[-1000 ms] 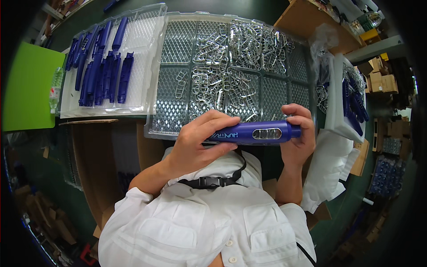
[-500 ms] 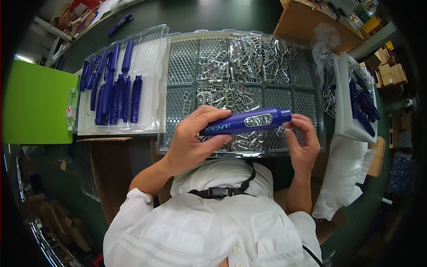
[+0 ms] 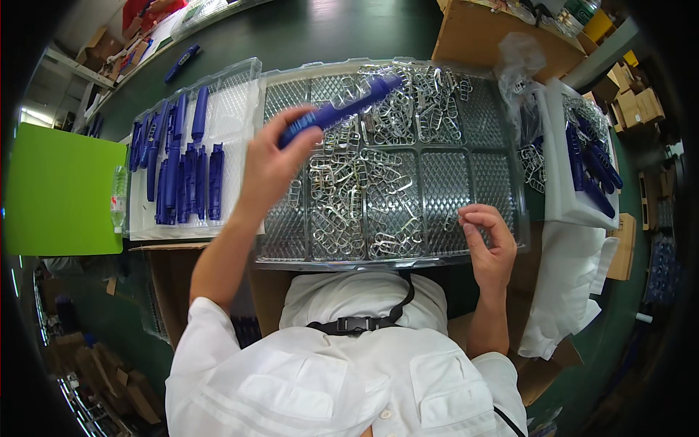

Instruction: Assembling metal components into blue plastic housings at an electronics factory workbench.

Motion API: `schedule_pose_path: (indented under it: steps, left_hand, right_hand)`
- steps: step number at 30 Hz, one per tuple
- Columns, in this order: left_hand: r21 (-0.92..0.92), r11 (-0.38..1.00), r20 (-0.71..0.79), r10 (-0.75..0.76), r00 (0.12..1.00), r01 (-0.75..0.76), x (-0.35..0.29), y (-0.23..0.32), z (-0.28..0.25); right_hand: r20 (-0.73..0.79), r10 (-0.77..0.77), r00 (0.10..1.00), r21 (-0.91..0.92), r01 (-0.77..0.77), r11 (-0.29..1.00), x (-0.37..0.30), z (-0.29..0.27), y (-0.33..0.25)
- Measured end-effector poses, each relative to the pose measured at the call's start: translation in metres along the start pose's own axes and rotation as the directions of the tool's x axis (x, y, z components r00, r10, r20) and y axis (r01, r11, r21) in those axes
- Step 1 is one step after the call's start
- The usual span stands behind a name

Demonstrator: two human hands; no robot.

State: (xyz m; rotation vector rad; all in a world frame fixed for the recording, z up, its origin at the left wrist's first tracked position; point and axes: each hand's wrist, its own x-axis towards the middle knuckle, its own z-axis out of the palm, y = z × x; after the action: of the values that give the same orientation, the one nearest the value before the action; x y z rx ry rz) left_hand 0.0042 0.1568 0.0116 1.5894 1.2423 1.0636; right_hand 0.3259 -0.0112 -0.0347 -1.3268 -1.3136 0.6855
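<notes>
Can see blue casings [image 3: 171,182] overlapping in a pale tray [image 3: 233,108], too crowded to count, then the left hand [image 3: 269,162], grip wrapped around a blurred blue tube [image 3: 335,112] tilted over metal frames [image 3: 335,207] in the compartmented tray [image 3: 445,169], hiding some. Cannot tell as empty or pinching the curled grip of the right hand [image 3: 493,251]. Farther right, can only partly make out jumbled blue pieces [image 3: 598,171] in a white box [image 3: 575,213].

Blue handle [image 3: 341,110], slanted above tray [image 3: 445,175]

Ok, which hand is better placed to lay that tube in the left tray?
Likely the left hand: it holds the blue tube and is nearer the left tray than the right hand is.
</notes>
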Motion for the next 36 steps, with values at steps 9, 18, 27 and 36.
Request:
schedule_pose_path:
  steps: [9, 18, 27, 36]
  left_hand:
    - [0.330, 0.937, -0.527, 0.284, 0.801, -0.115, 0.273, -0.101, -0.203]
    - [0.226, 0.899, -0.531, 0.437, 0.726, -0.376, 0.011, -0.011, -0.176]
    - [0.152, 0.966, -0.954, 0.088, 0.285, 0.211, -0.338, -0.180, -0.249]
    - [0.178, 0.094, -0.716, -0.671, 0.194, 0.980, -0.626, -0.422, -0.167]
  right_hand:
    - [0.013, 0.101, 0.995, -0.157, -0.097, 0.983, 0.026, 0.001, -0.008]
    - [0.232, -0.134, 0.963, -0.858, 0.268, 0.438, 0.140, 0.009, 0.022]
    - [0.531, -0.129, 0.837, -0.817, 0.547, 0.184, 0.202, -0.001, 0.108]
    - [0.207, -0.079, 0.975, -0.737, 0.209, 0.643, 0.186, -0.008, 0.094]
